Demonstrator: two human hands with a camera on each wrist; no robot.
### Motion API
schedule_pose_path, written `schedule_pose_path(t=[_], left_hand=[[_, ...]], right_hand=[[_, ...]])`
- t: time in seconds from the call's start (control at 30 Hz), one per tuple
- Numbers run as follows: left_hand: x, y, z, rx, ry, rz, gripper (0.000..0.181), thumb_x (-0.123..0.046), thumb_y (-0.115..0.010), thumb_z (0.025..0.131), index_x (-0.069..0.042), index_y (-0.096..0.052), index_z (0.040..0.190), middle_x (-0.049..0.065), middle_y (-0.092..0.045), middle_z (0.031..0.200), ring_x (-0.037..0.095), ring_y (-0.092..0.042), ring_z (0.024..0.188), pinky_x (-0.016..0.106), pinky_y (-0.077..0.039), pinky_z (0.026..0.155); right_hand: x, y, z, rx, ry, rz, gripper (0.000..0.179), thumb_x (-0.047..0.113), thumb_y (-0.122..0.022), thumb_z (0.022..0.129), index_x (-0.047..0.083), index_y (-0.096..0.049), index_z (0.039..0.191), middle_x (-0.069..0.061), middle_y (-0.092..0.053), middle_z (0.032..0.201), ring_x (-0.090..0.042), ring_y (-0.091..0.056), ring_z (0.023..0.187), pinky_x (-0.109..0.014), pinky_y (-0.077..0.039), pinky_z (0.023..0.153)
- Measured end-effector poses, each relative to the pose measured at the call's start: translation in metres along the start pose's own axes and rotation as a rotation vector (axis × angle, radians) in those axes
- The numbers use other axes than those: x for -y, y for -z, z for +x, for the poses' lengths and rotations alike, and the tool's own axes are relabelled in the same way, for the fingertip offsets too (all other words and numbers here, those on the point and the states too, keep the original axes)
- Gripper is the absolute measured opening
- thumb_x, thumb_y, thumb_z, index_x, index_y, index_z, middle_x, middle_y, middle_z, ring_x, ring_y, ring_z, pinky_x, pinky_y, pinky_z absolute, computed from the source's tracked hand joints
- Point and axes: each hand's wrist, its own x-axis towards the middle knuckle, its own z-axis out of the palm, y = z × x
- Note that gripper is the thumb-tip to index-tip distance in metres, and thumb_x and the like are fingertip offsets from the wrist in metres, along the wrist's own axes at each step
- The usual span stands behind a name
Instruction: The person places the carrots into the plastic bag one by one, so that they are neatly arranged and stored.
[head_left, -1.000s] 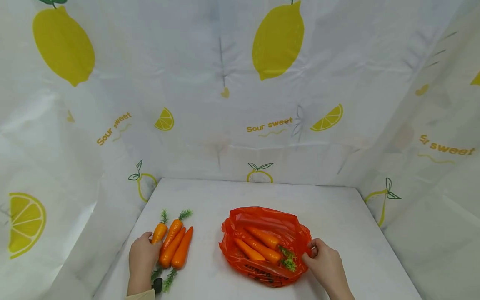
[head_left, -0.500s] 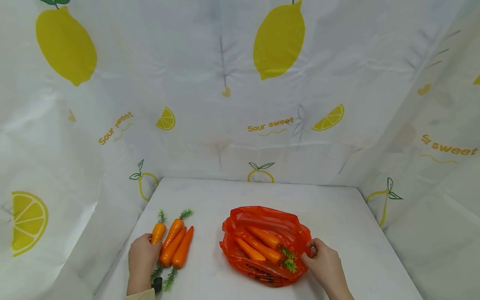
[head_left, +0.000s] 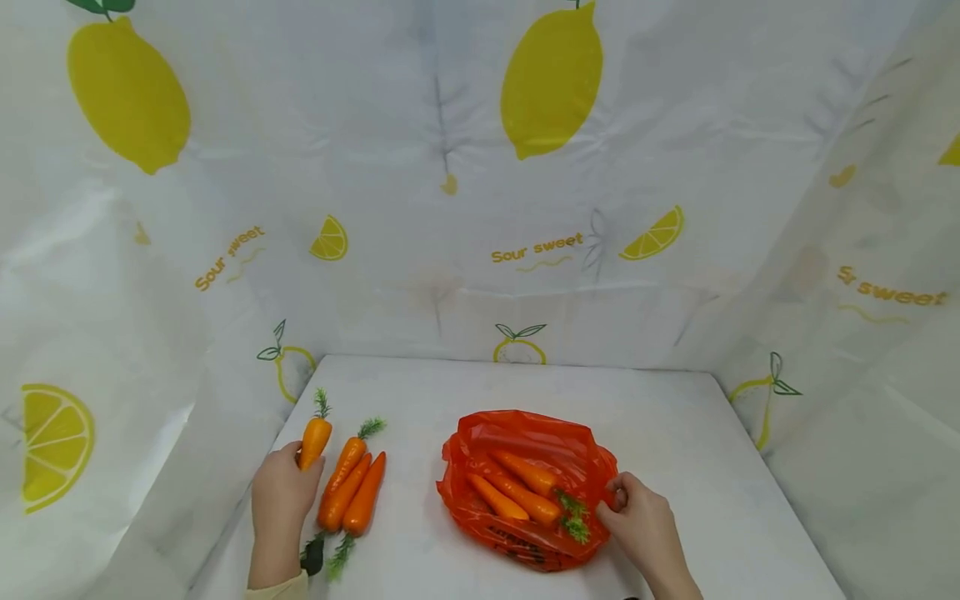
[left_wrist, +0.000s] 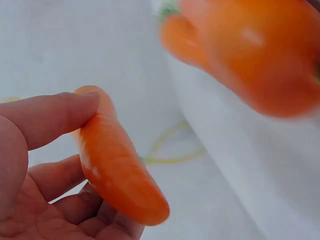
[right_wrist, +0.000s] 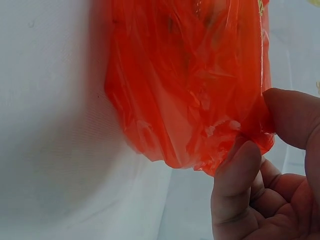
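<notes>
My left hand [head_left: 283, 492] pinches a carrot [head_left: 316, 442] between thumb and fingers, its green top pointing away from me. In the left wrist view that carrot [left_wrist: 120, 165] slants down to its blunt orange end. Just right of this hand, three more carrots [head_left: 363, 500] lie side by side on the table. My right hand [head_left: 643, 521] pinches the right edge of a red plastic bag [head_left: 540, 429], whose mouth gapes and shows several carrots [head_left: 528, 492] inside. In the right wrist view, thumb and forefinger grip the thin bag film [right_wrist: 185, 100].
The white table [head_left: 420, 400] is enclosed at the back and sides by a white curtain [head_left: 375, 167] with lemon prints. A dark object [head_left: 312, 554] shows beside my left wrist, partly hidden.
The carrot in my left hand has risen and moved away from me, apart from the other carrots. My right hand stays on the bag edge.
</notes>
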Motion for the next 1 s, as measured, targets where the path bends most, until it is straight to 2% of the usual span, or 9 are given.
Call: schedule_pose_path(t=[0.2,0.4,0.63,0.77,1.0], left_hand=[[-0.035,0.005,-0.005,0.003,-0.096,-0.08,0.054,-0.026,-0.074,0.096,0.007,-0.063,0.136,0.028,-0.069,0.12,0.043,-0.067,0.105,0.062,-0.056,0.095],[-0.076,0.0,-0.013,0.0,-0.2,-0.122,0.054,-0.027,-0.077,0.095,0.003,-0.064,0.138,0.02,-0.071,0.116,0.035,-0.067,0.101,0.056,-0.059,0.092],[-0.119,-0.015,-0.03,-0.015,-0.329,-0.099,0.049,-0.029,-0.083,0.091,-0.005,-0.07,0.132,0.011,-0.071,0.109,0.027,-0.066,0.095,0.049,-0.062,0.088],[-0.142,-0.025,-0.044,0.013,-0.394,-0.092,0.048,-0.031,-0.085,0.09,-0.011,-0.072,0.131,0.007,-0.071,0.111,0.024,-0.065,0.097,0.045,-0.063,0.087],[-0.167,-0.042,-0.056,0.07,-0.49,-0.085,0.05,-0.033,-0.085,0.089,-0.013,-0.071,0.133,0.005,-0.071,0.117,0.022,-0.066,0.103,0.041,-0.063,0.089]], right_hand=[[0.004,0.0,-0.001,0.006,0.006,0.003,0.022,0.013,-0.076,0.082,0.008,-0.064,0.1,-0.003,-0.053,0.074,-0.018,-0.049,0.065,-0.027,-0.04,0.052],[0.005,0.001,-0.002,0.0,0.001,0.006,0.022,0.012,-0.076,0.081,0.009,-0.063,0.099,-0.003,-0.052,0.075,-0.018,-0.049,0.065,-0.027,-0.038,0.052],[0.005,0.002,-0.003,0.005,-0.005,0.018,0.022,0.013,-0.076,0.082,0.009,-0.063,0.099,-0.003,-0.052,0.075,-0.018,-0.049,0.065,-0.027,-0.039,0.052],[0.005,0.002,-0.002,-0.007,0.006,0.015,0.022,0.013,-0.076,0.081,0.009,-0.063,0.098,-0.003,-0.052,0.075,-0.017,-0.049,0.065,-0.027,-0.039,0.051],[0.007,0.001,-0.002,-0.023,0.019,0.016,0.022,0.014,-0.077,0.079,0.01,-0.064,0.097,-0.002,-0.054,0.074,-0.017,-0.049,0.063,-0.027,-0.039,0.051]])
